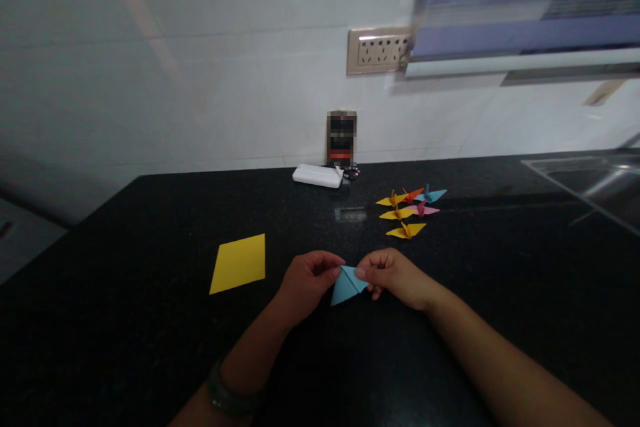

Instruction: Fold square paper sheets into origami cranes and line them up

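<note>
Pinching a folded light-blue paper [346, 288] between thumb and fingers of the left hand [307, 280] at its upper left corner, and likewise with the right hand [395, 278] at its right side. Holding it between both hands over the near middle of a black counter [150, 347]; cannot tell whether resting on the surface or raised slightly. Wearing a dark green bangle [233, 397] on the left forearm.

Can see a flat yellow sheet [237, 264] left of the left hand, well apart from the blue paper. Beyond the right hand, can count six folded paper cranes [398, 213] in a close cluster: three yellow, one orange-red, one blue, one pink.

Farther back, can make out a white case [317, 176], contents hidden, just beside a beaded loop [351, 173]. Behind these, against the wall [250, 100], can see a dark upright object [342, 137] with a red band, pixelated past reading. At far right, can see a metal-rimmed inset [600, 193]; cannot tell whether a basin. Above, can see a socket panel [379, 51] beside a purple-blue blind [500, 27].
</note>
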Demonstrator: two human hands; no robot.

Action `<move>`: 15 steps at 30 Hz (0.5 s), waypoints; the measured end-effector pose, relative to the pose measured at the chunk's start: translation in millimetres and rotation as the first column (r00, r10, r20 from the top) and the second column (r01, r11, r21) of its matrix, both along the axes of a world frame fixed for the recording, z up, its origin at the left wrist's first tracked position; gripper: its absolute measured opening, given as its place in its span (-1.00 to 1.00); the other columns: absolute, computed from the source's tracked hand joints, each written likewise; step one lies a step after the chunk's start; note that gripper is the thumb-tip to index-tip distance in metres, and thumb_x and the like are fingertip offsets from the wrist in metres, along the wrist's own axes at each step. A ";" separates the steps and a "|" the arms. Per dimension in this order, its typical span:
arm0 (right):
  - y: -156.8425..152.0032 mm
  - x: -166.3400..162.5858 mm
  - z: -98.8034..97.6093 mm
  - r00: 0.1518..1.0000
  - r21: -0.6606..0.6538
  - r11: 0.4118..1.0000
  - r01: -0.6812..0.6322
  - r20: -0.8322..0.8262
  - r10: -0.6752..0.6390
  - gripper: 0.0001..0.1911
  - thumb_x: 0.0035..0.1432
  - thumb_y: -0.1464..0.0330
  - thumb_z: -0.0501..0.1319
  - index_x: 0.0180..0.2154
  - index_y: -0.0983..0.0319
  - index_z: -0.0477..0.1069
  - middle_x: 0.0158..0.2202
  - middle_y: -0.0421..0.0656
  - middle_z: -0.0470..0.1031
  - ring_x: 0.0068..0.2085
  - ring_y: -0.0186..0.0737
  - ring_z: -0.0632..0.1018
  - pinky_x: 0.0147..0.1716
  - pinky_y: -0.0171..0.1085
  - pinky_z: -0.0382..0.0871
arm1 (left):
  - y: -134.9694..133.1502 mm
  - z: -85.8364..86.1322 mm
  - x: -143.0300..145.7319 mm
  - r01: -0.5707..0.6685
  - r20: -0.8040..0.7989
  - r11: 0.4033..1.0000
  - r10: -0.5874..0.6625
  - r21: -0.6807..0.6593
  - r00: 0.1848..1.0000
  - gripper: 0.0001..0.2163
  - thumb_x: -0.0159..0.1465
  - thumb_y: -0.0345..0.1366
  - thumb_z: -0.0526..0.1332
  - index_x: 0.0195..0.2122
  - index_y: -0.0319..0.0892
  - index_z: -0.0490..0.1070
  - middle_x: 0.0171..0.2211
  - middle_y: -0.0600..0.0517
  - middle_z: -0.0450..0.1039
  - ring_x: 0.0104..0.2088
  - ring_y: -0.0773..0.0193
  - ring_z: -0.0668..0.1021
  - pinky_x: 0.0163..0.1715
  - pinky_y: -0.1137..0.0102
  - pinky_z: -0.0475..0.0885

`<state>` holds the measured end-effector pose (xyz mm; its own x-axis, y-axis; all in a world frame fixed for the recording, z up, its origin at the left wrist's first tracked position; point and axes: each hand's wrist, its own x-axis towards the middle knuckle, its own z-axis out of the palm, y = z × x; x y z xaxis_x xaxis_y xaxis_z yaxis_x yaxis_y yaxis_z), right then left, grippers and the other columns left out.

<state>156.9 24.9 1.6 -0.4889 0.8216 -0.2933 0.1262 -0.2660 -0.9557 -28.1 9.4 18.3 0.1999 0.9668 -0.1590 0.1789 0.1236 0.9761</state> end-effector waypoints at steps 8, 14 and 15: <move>0.9 -0.8 -1.9 0.987 -0.069 0.997 0.038 -0.151 -0.048 -0.61 -0.06 0.09 0.21 -0.50 0.34 0.38 -0.67 -0.30 0.26 -0.66 -0.53 0.26 -0.69 -0.48 0.24 | 1.5 -4.6 -1.8 -0.024 0.114 0.993 0.037 -0.112 0.993 -0.87 -0.06 -0.35 0.28 -0.46 -0.25 0.42 -0.57 0.09 0.41 -0.54 0.41 0.42 -0.48 0.47 0.30; -0.2 -1.8 0.1 0.998 0.119 0.993 0.008 -0.066 -0.001 -0.60 -0.13 0.19 0.30 -0.26 0.29 0.41 -0.51 -0.24 0.38 -0.55 -0.47 0.32 -0.61 -0.46 0.20 | 1.5 -3.8 0.3 -0.066 0.138 0.984 0.089 -0.164 0.986 -0.85 -0.04 -0.33 0.28 -0.45 -0.28 0.41 -0.56 0.08 0.42 -0.54 0.39 0.43 -0.49 0.45 0.34; -0.4 -2.5 0.3 0.999 0.148 0.988 0.031 -0.024 -0.028 -0.67 -0.09 0.19 0.27 -0.32 0.31 0.43 -0.54 -0.24 0.37 -0.56 -0.46 0.31 -0.61 -0.45 0.19 | 1.1 -3.7 0.6 -0.054 0.145 0.984 0.079 -0.169 0.986 -0.84 -0.04 -0.32 0.28 -0.43 -0.28 0.42 -0.55 0.07 0.43 -0.53 0.39 0.44 -0.48 0.45 0.34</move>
<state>154.4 24.5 1.9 -0.4687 0.8694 -0.1563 0.0994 -0.1239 -0.9873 -27.5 10.5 14.6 0.1698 0.9421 -0.2890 0.0171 0.2904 0.9567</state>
